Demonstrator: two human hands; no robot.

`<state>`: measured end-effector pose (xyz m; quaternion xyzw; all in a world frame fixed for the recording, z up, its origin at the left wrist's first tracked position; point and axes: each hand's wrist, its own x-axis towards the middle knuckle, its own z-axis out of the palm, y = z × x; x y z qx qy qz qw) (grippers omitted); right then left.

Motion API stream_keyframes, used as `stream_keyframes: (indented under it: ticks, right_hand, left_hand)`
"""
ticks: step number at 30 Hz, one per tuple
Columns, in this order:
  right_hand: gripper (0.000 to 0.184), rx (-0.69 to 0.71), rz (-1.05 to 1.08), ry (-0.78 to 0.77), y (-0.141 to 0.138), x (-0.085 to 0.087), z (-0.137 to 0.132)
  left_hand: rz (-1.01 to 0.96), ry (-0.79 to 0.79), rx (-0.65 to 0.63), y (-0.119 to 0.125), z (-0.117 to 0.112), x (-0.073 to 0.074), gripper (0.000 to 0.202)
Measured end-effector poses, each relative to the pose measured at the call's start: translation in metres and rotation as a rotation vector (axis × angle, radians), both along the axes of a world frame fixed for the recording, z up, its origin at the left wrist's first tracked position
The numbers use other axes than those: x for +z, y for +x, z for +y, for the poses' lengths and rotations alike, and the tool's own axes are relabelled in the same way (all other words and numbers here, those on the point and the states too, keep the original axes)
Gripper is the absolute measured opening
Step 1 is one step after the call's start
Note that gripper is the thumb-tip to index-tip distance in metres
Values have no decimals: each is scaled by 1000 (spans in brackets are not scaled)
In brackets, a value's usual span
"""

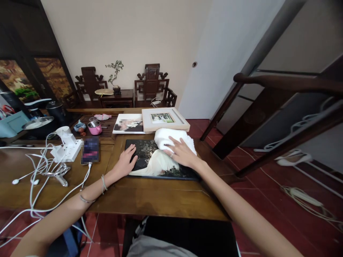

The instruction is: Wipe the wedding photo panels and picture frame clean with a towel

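Observation:
A dark photo print (150, 153) showing a white dress lies flat on the wooden table (150, 200) in front of me. My left hand (125, 162) rests on its left edge, fingers stretched flat. My right hand (180, 151) lies palm down on a folded white cloth (171, 137), which sits on the print's upper right corner. Beyond it are a light wooden picture frame (164, 119) and a second photo print (128, 124).
A phone (90, 150) with a cable, a white power strip (68, 146) and tangled white cords (37, 178) lie at the left. A pink pot (94, 127) and a dark tea tray stand behind. Carved chairs (152, 85) line the wall. A dark chair frame (268, 107) leans at the right.

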<state>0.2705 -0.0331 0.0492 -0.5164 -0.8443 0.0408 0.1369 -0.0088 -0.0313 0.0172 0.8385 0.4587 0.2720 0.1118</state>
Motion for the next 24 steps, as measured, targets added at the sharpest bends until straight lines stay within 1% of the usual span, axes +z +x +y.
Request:
stream_keyframes:
  ticks: [1, 3, 7, 9, 10, 12, 14, 19, 21, 23, 24]
  right_hand:
    - [44, 27, -4, 6, -2, 1, -11]
    - [40, 93, 11, -5, -5, 4, -42]
    - [33, 222, 44, -94, -8, 13, -110]
    - [31, 266, 47, -133, -9, 17, -129]
    - [31, 274, 50, -144, -9, 18, -132]
    - [33, 256, 68, -144, -9, 19, -127]
    - [36, 213, 86, -127, -8, 18, -106]
    - [49, 76, 28, -51, -8, 9, -24]
    - [53, 13, -23, -34, -10, 6, 1]
    - [53, -14, -57, -26, -14, 4, 8]
    - [51, -3, -62, -23, -16, 3, 5]
  left_hand:
    - [-2, 2, 0, 0, 0, -1, 43]
    - [-6, 6, -4, 1, 0, -2, 43]
    - [-2, 7, 8, 2, 1, -4, 43]
    - [12, 7, 13, 2, 1, -4, 43]
    - [21, 6, 12, 1, 1, -4, 43]
    - [38, 0, 7, 1, 1, -3, 44]
    - [47, -9, 1, 0, 1, -3, 44]
    - [51, -9, -7, -1, 2, -2, 44]
    - [52, -6, -7, -1, 2, -2, 45]
    - [47, -7, -4, -1, 2, -1, 45]
    - [44, -8, -2, 0, 2, -1, 45]
